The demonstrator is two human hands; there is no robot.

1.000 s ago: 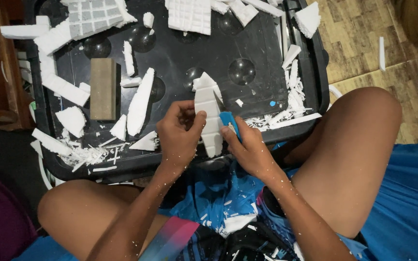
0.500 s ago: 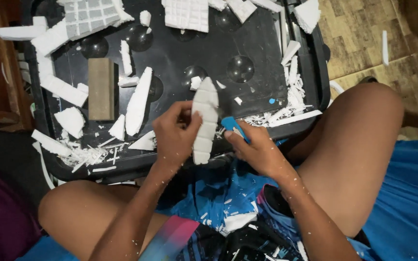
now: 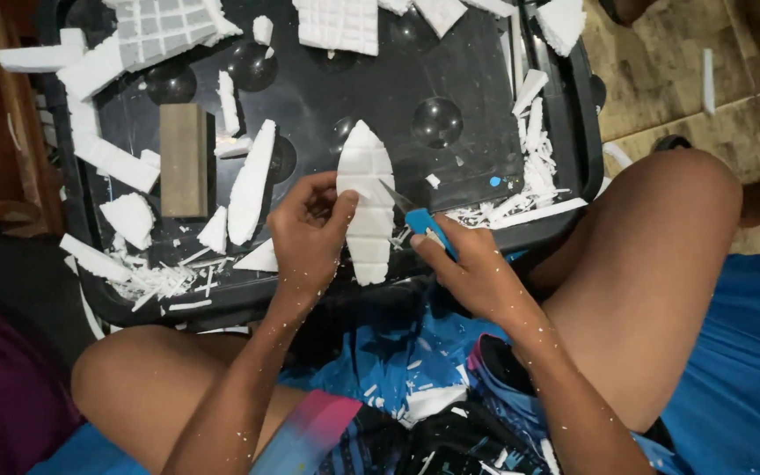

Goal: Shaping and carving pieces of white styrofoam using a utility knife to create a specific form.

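I see a white foam piece (image 3: 368, 207) scored in squares, a blue-handled knife (image 3: 424, 227), a glossy black tray (image 3: 362, 88), and a grey-brown block (image 3: 183, 159).

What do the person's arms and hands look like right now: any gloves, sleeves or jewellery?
Both are bare: the left hand and right hand wear no gloves, and no ring, watch or bracelet shows. The forearms are uncovered as far as the view reaches, with no sleeve in sight. Small white foam crumbs speckle both hands and forearms. Fingernails are short and unpainted, as far as can be seen.
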